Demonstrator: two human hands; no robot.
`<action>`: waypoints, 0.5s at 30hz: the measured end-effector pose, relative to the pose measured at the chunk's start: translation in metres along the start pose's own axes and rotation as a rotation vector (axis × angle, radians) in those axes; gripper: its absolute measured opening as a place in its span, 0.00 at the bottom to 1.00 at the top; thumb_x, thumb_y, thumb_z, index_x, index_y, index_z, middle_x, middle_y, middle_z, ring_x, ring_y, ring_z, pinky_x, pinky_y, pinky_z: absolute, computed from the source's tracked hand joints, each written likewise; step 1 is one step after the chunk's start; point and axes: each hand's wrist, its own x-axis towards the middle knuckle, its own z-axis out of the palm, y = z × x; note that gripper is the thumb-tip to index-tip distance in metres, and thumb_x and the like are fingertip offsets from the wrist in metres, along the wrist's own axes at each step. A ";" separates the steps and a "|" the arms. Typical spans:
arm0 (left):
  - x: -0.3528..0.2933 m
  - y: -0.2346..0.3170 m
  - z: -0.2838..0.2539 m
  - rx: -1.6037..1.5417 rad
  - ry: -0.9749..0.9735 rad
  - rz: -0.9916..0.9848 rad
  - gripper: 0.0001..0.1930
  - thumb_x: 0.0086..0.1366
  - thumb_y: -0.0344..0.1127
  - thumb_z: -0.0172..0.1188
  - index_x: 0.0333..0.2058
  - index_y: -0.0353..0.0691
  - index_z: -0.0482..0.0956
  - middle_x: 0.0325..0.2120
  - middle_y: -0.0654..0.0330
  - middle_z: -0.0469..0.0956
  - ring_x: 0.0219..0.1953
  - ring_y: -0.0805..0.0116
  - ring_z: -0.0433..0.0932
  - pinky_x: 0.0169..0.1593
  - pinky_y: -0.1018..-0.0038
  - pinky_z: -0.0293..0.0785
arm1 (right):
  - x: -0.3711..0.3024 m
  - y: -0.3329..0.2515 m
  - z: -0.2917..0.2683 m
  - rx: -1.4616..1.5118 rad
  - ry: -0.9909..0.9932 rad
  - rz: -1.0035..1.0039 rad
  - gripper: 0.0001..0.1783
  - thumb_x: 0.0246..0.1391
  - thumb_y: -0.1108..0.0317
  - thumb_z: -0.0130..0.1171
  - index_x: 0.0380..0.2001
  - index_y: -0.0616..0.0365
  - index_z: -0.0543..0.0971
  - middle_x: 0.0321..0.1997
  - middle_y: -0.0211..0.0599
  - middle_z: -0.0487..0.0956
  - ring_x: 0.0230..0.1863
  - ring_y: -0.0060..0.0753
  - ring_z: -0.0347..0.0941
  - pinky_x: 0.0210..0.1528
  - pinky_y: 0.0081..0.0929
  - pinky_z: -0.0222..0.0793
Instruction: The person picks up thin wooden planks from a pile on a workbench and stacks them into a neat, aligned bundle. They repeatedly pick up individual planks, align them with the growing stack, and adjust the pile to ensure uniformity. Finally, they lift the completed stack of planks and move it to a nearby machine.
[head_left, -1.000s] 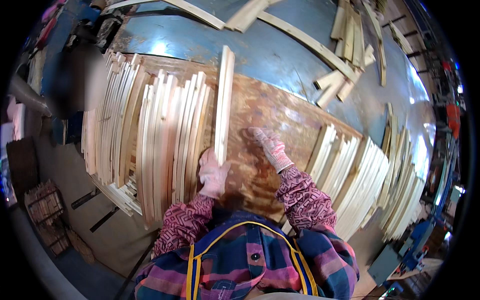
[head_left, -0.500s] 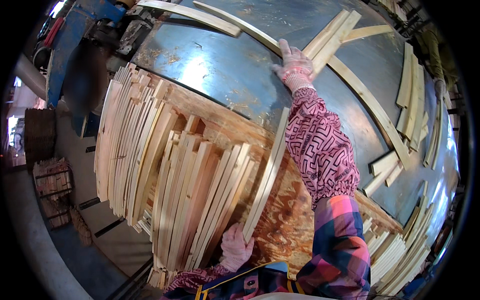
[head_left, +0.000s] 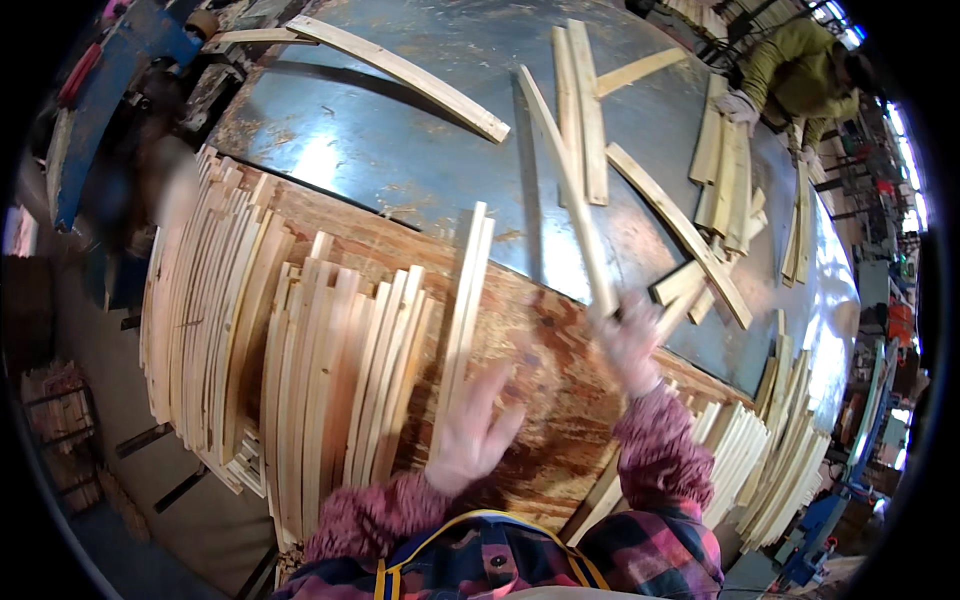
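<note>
In a pale work glove, my right hand (head_left: 632,348), blurred by motion, grips the near end of a long wooden slat (head_left: 568,185). This slat slants away over the metal tabletop (head_left: 400,150), its far part beside two other slats (head_left: 585,110). My left hand (head_left: 474,437), gloved too, is over the plywood board (head_left: 540,380) with fingers stretched and thumb apart, holding nothing. Just left of it, a pair of slats (head_left: 463,310) stands apart from the dense row of slats (head_left: 340,370).
Across the table at the far right, a co-worker in an olive jacket (head_left: 800,70) has a gloved hand on a bunch of slats (head_left: 730,180). One slat (head_left: 400,75) lies at the far left, and another (head_left: 680,235) lies aslant. More slats (head_left: 790,430) are stacked at the right.
My right hand has come back toward me from the far tabletop, pulling a slat with it. My left hand has lifted off the paired slats and opened. The view has shifted right.
</note>
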 end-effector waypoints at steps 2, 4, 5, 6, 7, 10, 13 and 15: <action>0.065 0.013 0.018 -0.579 -0.144 -0.256 0.42 0.68 0.55 0.62 0.70 0.34 0.59 0.63 0.42 0.70 0.59 0.51 0.75 0.63 0.59 0.74 | -0.045 -0.002 0.000 0.201 0.083 -0.622 0.24 0.57 0.47 0.65 0.50 0.51 0.82 0.34 0.30 0.81 0.29 0.23 0.76 0.29 0.26 0.77; 0.112 0.012 0.026 -0.817 -0.211 -0.510 0.37 0.67 0.55 0.63 0.65 0.34 0.67 0.58 0.46 0.75 0.55 0.56 0.78 0.57 0.61 0.78 | -0.042 0.002 0.005 -0.203 -0.307 -0.394 0.21 0.61 0.51 0.62 0.49 0.54 0.83 0.35 0.34 0.82 0.35 0.35 0.79 0.43 0.35 0.79; 0.125 0.011 0.032 -0.786 -0.113 -0.677 0.31 0.67 0.51 0.66 0.60 0.34 0.74 0.54 0.49 0.79 0.48 0.58 0.84 0.48 0.62 0.86 | -0.024 0.006 0.008 -0.260 -0.279 -0.200 0.21 0.62 0.52 0.61 0.49 0.56 0.83 0.39 0.37 0.83 0.39 0.38 0.79 0.47 0.38 0.78; 0.132 0.009 0.036 -0.784 -0.124 -0.670 0.28 0.65 0.46 0.68 0.57 0.34 0.76 0.46 0.52 0.84 0.43 0.64 0.85 0.44 0.67 0.87 | 0.001 0.014 0.006 -0.182 -0.152 -0.084 0.21 0.63 0.52 0.60 0.49 0.58 0.83 0.43 0.40 0.83 0.43 0.42 0.80 0.51 0.40 0.77; 0.132 0.005 0.036 -0.886 -0.182 -0.582 0.27 0.64 0.44 0.68 0.57 0.34 0.76 0.45 0.53 0.84 0.42 0.64 0.85 0.44 0.68 0.87 | 0.023 0.024 0.001 0.227 0.219 -0.098 0.22 0.63 0.53 0.59 0.51 0.57 0.82 0.48 0.44 0.82 0.49 0.42 0.78 0.54 0.41 0.75; 0.113 -0.003 0.032 -0.956 -0.247 -0.599 0.24 0.64 0.35 0.66 0.57 0.33 0.76 0.46 0.53 0.84 0.41 0.65 0.86 0.44 0.69 0.87 | 0.132 0.020 0.017 -0.019 0.322 -0.087 0.34 0.54 0.46 0.64 0.58 0.53 0.75 0.53 0.45 0.78 0.57 0.43 0.74 0.56 0.40 0.71; 0.095 -0.007 0.022 -0.994 -0.314 -0.499 0.24 0.67 0.31 0.60 0.60 0.28 0.71 0.51 0.49 0.79 0.42 0.62 0.83 0.45 0.67 0.85 | 0.204 -0.013 0.055 -0.116 0.166 0.151 0.45 0.44 0.36 0.69 0.59 0.52 0.70 0.58 0.53 0.76 0.63 0.49 0.70 0.62 0.45 0.68; 0.087 -0.006 0.018 -0.855 -0.300 -0.517 0.24 0.68 0.30 0.59 0.60 0.28 0.70 0.53 0.49 0.79 0.42 0.63 0.83 0.47 0.67 0.83 | 0.224 -0.020 0.067 -0.224 0.149 0.197 0.41 0.47 0.37 0.68 0.56 0.51 0.70 0.57 0.54 0.77 0.63 0.49 0.72 0.61 0.43 0.71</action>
